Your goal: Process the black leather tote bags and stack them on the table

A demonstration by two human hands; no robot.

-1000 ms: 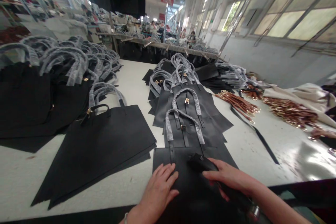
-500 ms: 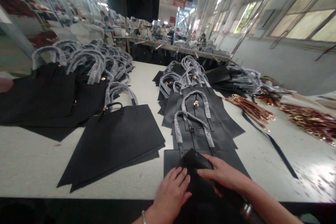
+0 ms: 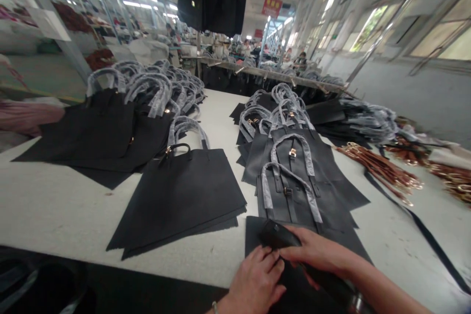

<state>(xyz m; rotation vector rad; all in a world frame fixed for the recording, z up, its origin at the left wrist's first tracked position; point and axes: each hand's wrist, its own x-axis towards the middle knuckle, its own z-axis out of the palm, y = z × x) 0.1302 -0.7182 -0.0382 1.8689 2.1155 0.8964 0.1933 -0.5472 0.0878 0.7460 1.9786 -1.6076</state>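
My right hand (image 3: 316, 250) is wrapped around a black handheld tool (image 3: 280, 236) with a blunt end and a silver ring low on its body; its exact kind does not show. The tool's end is over a black leather-like panel (image 3: 253, 229) at the table's front edge. My left hand (image 3: 257, 277) lies on that panel, fingers stretched out, its fingertips close by the tool. Just beyond are stacked black bag panels (image 3: 334, 206) with plastic-wrapped handles (image 3: 268, 196) and small buckled straps (image 3: 289, 191).
To the left lies another stack of black bag panels (image 3: 184, 186), with a larger pile (image 3: 95, 127) behind it. Brown straps with gold clasps (image 3: 382, 169) and a long black strap (image 3: 423, 228) are at right. A person's pink sleeve (image 3: 29, 115) shows at far left.
My view has swung left, so everything sits further right in the picture. My left hand's fingertips are now closer to the tool's end. The tool stays in my right hand.
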